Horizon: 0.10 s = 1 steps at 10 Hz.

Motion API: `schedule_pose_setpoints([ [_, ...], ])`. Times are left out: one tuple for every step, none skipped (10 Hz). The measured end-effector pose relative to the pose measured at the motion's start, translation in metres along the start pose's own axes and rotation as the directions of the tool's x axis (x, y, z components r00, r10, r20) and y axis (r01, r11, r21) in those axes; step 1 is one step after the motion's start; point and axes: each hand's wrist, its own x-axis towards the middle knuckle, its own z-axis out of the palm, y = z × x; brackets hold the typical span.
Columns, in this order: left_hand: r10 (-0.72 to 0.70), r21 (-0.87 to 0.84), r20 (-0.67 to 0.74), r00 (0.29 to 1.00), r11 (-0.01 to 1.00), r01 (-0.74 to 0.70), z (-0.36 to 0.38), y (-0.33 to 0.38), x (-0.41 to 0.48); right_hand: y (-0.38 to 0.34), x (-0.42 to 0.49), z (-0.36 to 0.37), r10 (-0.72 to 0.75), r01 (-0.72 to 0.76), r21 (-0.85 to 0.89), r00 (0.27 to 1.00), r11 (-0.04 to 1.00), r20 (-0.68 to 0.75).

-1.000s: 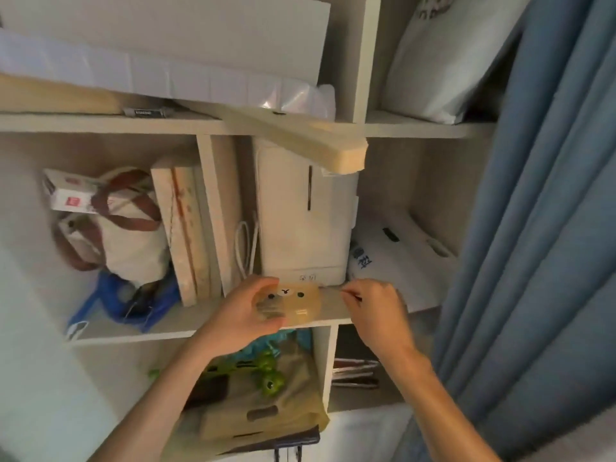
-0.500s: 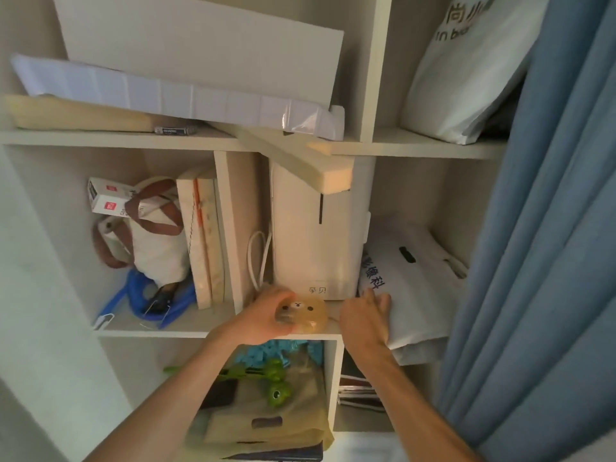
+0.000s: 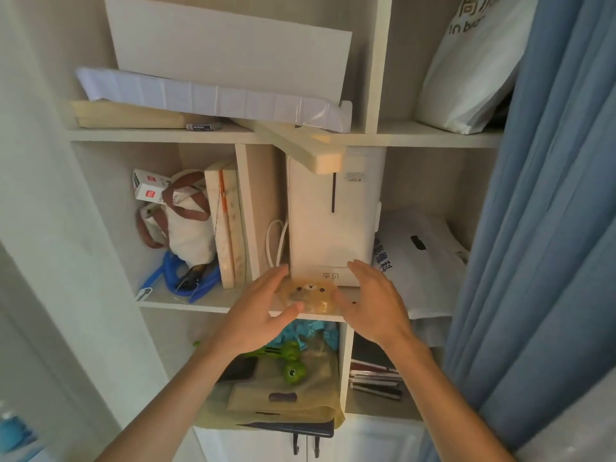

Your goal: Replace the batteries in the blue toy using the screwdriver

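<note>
A round, see-through yellow case with a bear face point(image 3: 311, 295) lies on the front edge of the middle shelf point(image 3: 213, 303). My left hand point(image 3: 263, 311) is at its left side with fingers spread, and the thumb touches the case's front rim. My right hand point(image 3: 373, 301) is at its right side, palm inward, fingers apart. Neither hand closes around it. I cannot pick out a blue toy or a screwdriver with any certainty.
A tall white appliance point(image 3: 330, 221) stands right behind the case, with a white plastic bag point(image 3: 423, 258) to its right. A blue curtain point(image 3: 550, 228) hangs at the right. The shelf below holds a green frog toy point(image 3: 293, 371), teal material point(image 3: 310, 330) and a tan bag point(image 3: 283, 405).
My left hand gripped the case earlier; now its fingers have spread. My right hand came off the white bag to the case's right side. The view has moved closer.
</note>
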Motion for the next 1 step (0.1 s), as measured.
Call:
schedule_pose_setpoints([
  [-0.016, 0.11, -0.143, 0.99, 0.993, 0.032, -0.0166, 0.0228, -0.037, -0.0147, -0.0279, -0.013, -0.008, 0.009, -0.017, 1.0, 1.0, 0.022],
])
